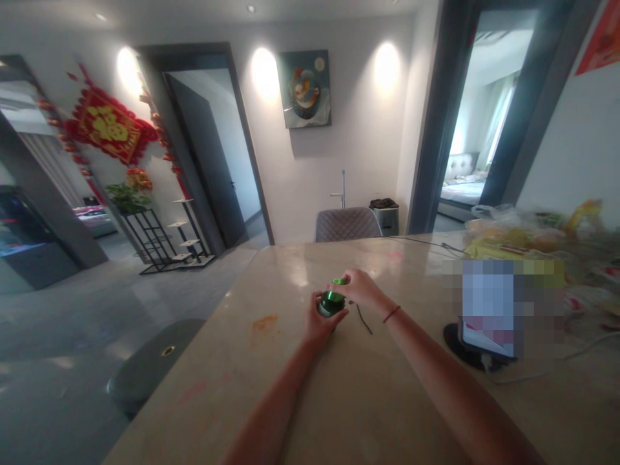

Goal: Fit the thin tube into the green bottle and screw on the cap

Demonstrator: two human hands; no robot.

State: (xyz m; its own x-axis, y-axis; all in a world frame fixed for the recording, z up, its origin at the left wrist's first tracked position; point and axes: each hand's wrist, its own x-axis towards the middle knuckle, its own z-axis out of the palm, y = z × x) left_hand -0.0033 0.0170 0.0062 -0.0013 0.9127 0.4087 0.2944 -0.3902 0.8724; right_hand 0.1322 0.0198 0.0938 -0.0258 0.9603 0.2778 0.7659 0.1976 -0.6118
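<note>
My left hand (318, 318) is wrapped round a small, dark, round container (331, 305) low over the table, and its fingers are closed on the sides. Just above, my right hand (356, 286) pinches a shiny green piece (338, 285) at the container's mouth. The green piece is partly hidden by the fingers, and I cannot tell its kind or whether it is inside the container or part of it. Beside the right hand, a thin dark strand (364, 320) lies on the tabletop, with a tiny dark bit close to its upper end.
The pale stone table (387, 400) has an orange stain (265, 322) to the left. On the right stands a lit, blurred-out screen (487, 342) on a round black base, with a cable. Plastic bags (527, 226) crowd the back right. A grey chair (347, 225) and a green stool (155, 361) flank the table.
</note>
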